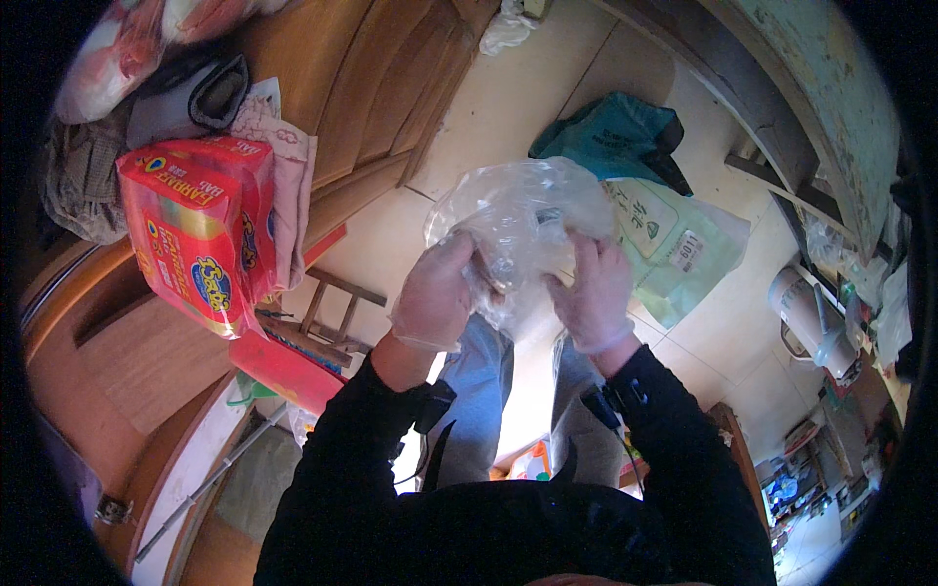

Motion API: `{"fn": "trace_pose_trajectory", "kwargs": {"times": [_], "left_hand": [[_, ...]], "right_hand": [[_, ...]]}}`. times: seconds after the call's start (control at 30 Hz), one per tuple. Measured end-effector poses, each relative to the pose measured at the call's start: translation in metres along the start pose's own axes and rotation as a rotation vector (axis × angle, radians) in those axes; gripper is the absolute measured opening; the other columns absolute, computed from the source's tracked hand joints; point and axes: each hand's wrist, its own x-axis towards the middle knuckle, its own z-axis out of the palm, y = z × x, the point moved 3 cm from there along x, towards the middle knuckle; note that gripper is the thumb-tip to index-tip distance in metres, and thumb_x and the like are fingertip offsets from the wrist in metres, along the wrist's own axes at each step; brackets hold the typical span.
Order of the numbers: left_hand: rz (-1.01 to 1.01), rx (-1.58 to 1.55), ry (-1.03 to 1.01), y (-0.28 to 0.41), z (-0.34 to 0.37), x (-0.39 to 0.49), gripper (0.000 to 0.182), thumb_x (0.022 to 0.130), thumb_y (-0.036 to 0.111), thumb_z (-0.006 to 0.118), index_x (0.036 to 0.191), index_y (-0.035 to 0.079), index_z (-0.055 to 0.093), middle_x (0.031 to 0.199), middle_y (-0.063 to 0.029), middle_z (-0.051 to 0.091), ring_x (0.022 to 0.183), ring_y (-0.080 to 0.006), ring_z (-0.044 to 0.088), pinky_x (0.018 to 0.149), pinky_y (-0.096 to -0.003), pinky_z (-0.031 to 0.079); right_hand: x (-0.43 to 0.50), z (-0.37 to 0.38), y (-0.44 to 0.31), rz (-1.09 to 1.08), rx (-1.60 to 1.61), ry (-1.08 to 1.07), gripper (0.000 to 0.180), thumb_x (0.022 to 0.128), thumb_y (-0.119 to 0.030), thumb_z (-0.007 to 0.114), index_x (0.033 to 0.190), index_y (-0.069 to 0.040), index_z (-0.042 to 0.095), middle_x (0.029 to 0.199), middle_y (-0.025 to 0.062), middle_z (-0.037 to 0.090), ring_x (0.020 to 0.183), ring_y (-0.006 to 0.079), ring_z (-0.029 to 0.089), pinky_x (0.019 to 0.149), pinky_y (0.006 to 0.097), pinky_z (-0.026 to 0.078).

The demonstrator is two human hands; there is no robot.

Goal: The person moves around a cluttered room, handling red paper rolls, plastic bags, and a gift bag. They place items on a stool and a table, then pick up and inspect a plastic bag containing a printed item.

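Note:
Both of my hands wear thin clear plastic gloves. A clear plastic bag (520, 212) spreads between them, above my knees. My left hand (436, 289) grips the bag's left side, fingers curled into the crumpled film. My right hand (597, 293) is at the bag's right side, with thumb and fingers bent against the film. Whether anything lies inside the bag is hard to tell. Just beyond my right hand a pale green printed bag (674, 242) lies on the floor, touching a dark teal plastic bag (615, 139).
A red printed package (183, 234) and a pink towel (293, 190) sit on wooden furniture at the left. A small wooden stool frame (337, 315) stands below. At the right are a large pale thermos jug (806, 315) and a worn table edge (828, 132).

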Motion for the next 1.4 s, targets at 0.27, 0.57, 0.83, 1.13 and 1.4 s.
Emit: {"fn": "trace_pose_trajectory", "kwargs": {"times": [0.27, 0.57, 0.83, 1.13, 1.4], "left_hand": [[0.023, -0.306, -0.086, 0.016, -0.023, -0.021, 0.036, 0.102, 0.043, 0.048, 0.088, 0.01, 0.052, 0.069, -0.0045, 0.051, 0.051, -0.0168, 0.048, 0.042, -0.0294, 0.038], [0.212, 0.045, 0.264, 0.035, -0.032, -0.029, 0.033, 0.103, 0.034, 0.047, 0.108, 0.005, 0.06, 0.083, -0.0052, 0.062, 0.062, -0.0114, 0.055, 0.05, -0.0236, 0.04], [0.744, 1.129, 0.396, 0.029, -0.002, -0.059, 0.044, 0.101, 0.035, 0.048, 0.127, 0.001, 0.059, 0.113, -0.0146, 0.067, 0.075, -0.0136, 0.062, 0.063, -0.0241, 0.045], [0.245, 0.649, 0.598, 0.018, -0.044, -0.047, 0.047, 0.102, 0.025, 0.05, 0.146, 0.007, 0.047, 0.111, -0.0122, 0.068, 0.066, -0.0067, 0.061, 0.054, -0.0169, 0.044], [0.286, 0.594, 0.628, 0.04, -0.02, -0.053, 0.04, 0.103, 0.026, 0.05, 0.133, 0.001, 0.056, 0.103, -0.0108, 0.07, 0.062, -0.0111, 0.061, 0.051, -0.0206, 0.045]], "right_hand": [[0.032, 0.035, 0.057, 0.122, 0.19, 0.118, 0.058, 0.077, 0.007, 0.064, 0.13, -0.014, 0.055, 0.124, 0.0248, 0.049, 0.112, 0.0452, 0.05, 0.094, 0.0466, 0.046], [0.041, 0.005, 0.071, 0.111, -0.01, -0.11, 0.065, 0.079, 0.01, 0.057, 0.137, -0.019, 0.057, 0.118, 0.022, 0.06, 0.105, 0.0392, 0.061, 0.088, 0.0418, 0.052], [0.028, -0.05, 0.018, 0.043, 0.324, 0.203, 0.058, 0.089, -0.001, 0.057, 0.145, -0.014, 0.047, 0.102, 0.0165, 0.067, 0.092, 0.03, 0.066, 0.082, 0.0352, 0.052], [-0.016, -0.023, 0.037, 0.504, 0.489, -0.525, 0.061, 0.083, 0.008, 0.051, 0.14, -0.012, 0.053, 0.081, 0.0073, 0.065, 0.071, 0.0194, 0.062, 0.07, 0.0313, 0.051], [-0.006, -0.042, 0.042, 0.512, 0.83, -0.268, 0.071, 0.074, 0.019, 0.038, 0.138, -0.007, 0.055, 0.087, 0.0039, 0.06, 0.074, 0.0115, 0.057, 0.07, 0.0248, 0.049]]}}
